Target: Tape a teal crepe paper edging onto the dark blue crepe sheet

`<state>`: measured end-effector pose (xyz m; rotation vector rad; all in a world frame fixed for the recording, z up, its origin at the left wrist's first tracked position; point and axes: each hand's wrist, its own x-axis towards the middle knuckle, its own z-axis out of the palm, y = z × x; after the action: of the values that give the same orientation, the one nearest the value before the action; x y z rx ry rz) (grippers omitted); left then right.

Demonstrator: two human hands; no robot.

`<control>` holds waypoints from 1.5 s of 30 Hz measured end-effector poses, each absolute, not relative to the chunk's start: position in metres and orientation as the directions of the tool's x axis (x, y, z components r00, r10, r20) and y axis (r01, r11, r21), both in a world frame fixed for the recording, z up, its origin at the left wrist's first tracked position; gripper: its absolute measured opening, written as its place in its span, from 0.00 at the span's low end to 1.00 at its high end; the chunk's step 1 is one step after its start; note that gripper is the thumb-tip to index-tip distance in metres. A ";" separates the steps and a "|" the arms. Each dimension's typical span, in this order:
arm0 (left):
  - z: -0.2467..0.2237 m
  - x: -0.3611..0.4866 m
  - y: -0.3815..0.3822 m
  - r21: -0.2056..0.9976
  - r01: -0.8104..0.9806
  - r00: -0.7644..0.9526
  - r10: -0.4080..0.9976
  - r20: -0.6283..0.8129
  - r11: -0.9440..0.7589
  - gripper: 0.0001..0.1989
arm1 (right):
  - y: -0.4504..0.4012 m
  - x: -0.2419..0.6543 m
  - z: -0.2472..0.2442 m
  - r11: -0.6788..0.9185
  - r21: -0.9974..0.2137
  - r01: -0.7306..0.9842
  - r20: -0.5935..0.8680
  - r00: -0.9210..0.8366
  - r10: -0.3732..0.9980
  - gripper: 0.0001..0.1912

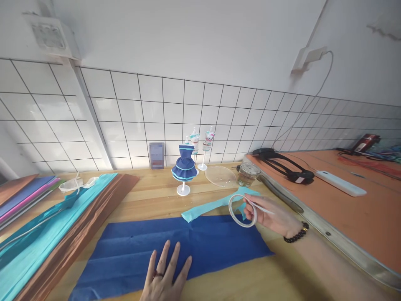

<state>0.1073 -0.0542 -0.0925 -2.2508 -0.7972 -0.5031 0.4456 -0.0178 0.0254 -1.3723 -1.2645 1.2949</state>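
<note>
A long dark blue sheet (219,246) lies flat on the wooden table. My left hand (167,271) rests on its near edge, fingers spread, holding nothing. Over the sheet's right part, my right hand (266,211) grips a roll of white tape (232,212) between thumb and fingers, with a thin white strip sticking out to the right. Beneath and behind that hand is a light turquoise strip (203,209), partly hidden by it. A small dress form in a blue ruffled dress (184,164) stands upright behind the sheet.
Turquoise and brown sheets (90,221) lie at the left. Farther back are more small dress forms (208,144), a clear round disc (220,176) and a glass of liquid (248,173). On the orange surface (344,221) at right sit a black strapped device (285,165) and a white bar (341,183).
</note>
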 end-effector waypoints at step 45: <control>-0.029 0.115 -0.074 0.675 -0.259 0.604 0.661 -0.445 0.691 0.17 | -0.067 0.284 0.000 0.024 -0.950 0.311 -0.022 -0.144 0.989 0.08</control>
<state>0.1153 -0.0740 -0.0294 0.6007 0.7438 0.5710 0.2841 -0.0675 0.0002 -1.3668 -1.5545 1.1496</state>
